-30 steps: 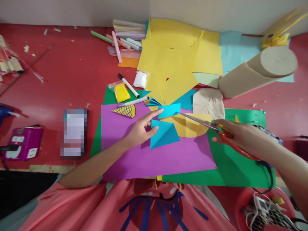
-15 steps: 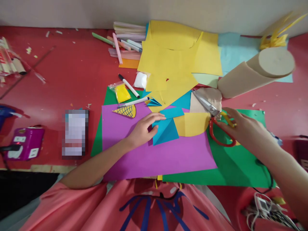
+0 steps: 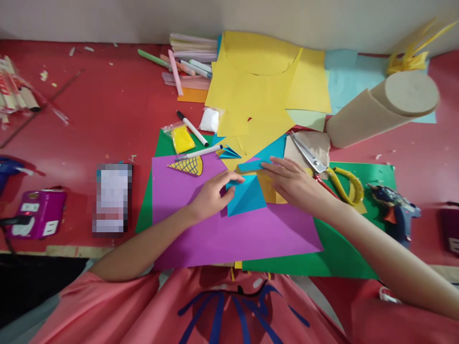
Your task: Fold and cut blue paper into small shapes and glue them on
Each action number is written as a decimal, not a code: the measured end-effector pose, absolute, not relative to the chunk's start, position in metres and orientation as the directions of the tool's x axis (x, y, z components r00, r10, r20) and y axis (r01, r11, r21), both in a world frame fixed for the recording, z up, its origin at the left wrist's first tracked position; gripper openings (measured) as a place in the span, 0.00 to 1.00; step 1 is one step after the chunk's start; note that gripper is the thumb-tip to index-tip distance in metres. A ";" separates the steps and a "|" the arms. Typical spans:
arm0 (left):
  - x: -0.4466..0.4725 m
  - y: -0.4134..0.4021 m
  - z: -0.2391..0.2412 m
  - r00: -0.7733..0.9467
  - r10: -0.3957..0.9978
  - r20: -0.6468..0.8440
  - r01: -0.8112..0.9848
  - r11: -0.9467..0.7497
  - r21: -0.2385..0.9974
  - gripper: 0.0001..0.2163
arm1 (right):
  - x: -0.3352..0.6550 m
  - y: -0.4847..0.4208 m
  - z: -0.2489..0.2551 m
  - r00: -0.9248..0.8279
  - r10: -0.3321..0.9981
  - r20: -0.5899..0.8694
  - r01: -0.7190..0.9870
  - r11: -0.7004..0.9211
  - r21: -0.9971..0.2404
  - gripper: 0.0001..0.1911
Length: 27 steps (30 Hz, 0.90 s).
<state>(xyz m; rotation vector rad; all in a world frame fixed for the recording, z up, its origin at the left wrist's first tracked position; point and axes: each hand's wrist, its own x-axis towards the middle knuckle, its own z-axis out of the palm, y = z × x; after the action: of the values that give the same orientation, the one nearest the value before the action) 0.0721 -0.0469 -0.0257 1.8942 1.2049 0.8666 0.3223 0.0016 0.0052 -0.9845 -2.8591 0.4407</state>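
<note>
My left hand [image 3: 214, 194] rests at the left edge of a creased blue paper square [image 3: 247, 197], its thumb and fingers curved and apart. Fingertips of my right hand [image 3: 296, 184] stretch over the right end of a narrow blue paper strip [image 3: 250, 165] just above the square. Under that hand lies a yellow paper piece [image 3: 266, 184]. To its right are the scissors [image 3: 317, 165], blades spread a little, with one red and one yellow handle; my wrist partly covers them. All this lies on a purple sheet [image 3: 229, 239] over a green sheet [image 3: 344, 258].
A yellow cone cutout [image 3: 190, 166], markers [image 3: 201, 152] and a yellow clay packet [image 3: 182, 138] lie to the left. At the right are a glue gun [image 3: 396, 210] and a beige roll [image 3: 380, 112]. Yellow sheets [image 3: 265, 91] spread behind; a phone [image 3: 113, 198] lies far left.
My right hand has let go of the scissors, laid them down at the right, and moved left onto the blue strip. My left hand has barely moved. The glue gun now shows.
</note>
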 end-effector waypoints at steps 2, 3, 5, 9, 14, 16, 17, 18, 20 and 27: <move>0.072 -0.047 -0.025 0.324 0.932 0.161 0.439 -0.299 0.847 0.11 | 0.322 0.009 0.011 -0.740 0.671 0.045 0.635 0.719 -0.284 0.22; 0.072 -0.047 -0.025 0.317 0.933 0.170 0.435 -0.302 0.848 0.11 | 0.323 0.012 0.016 -0.693 0.715 0.090 0.676 0.688 -0.264 0.22; 0.072 -0.048 -0.026 0.298 0.933 0.201 0.428 -0.319 0.846 0.10 | 0.324 0.017 0.026 -0.565 0.804 0.186 0.777 0.594 -0.209 0.23; 0.072 -0.047 -0.027 0.244 0.938 0.246 0.446 -0.334 0.830 0.10 | 0.318 0.008 0.031 -0.450 0.859 0.246 0.834 0.502 -0.229 0.21; 0.066 -0.048 -0.027 0.212 0.935 0.284 0.374 -0.346 0.861 0.14 | 0.296 -0.021 0.004 -0.442 0.894 0.070 0.726 0.402 -0.558 0.22; 0.064 -0.048 -0.027 0.242 0.928 0.283 0.312 -0.350 0.883 0.15 | 0.290 -0.028 -0.004 -0.456 0.887 0.078 0.602 0.371 -0.707 0.23; 0.064 -0.049 -0.028 0.260 0.923 0.284 0.282 -0.354 0.891 0.15 | 0.288 -0.030 -0.006 -0.482 0.872 0.085 0.513 0.359 -0.780 0.23; 0.064 -0.050 -0.028 0.277 0.916 0.289 0.256 -0.360 0.897 0.15 | 0.288 -0.031 -0.007 -0.506 0.858 0.088 0.417 0.333 -0.846 0.23; 0.066 -0.051 -0.029 0.298 0.909 0.291 0.219 -0.362 0.906 0.15 | 0.287 -0.032 -0.007 -0.528 0.848 0.056 0.253 0.220 -0.942 0.17; 0.071 -0.049 -0.031 0.297 0.950 0.097 -0.065 -0.081 0.995 0.30 | 0.280 -0.044 -0.011 -0.235 0.955 -0.182 -0.002 -0.188 -0.982 0.11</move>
<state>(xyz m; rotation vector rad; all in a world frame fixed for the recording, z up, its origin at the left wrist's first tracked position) 0.0709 -0.0488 -0.0309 1.3647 0.9003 1.0686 0.2802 -0.0443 -0.0115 -1.2077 -1.2684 1.5369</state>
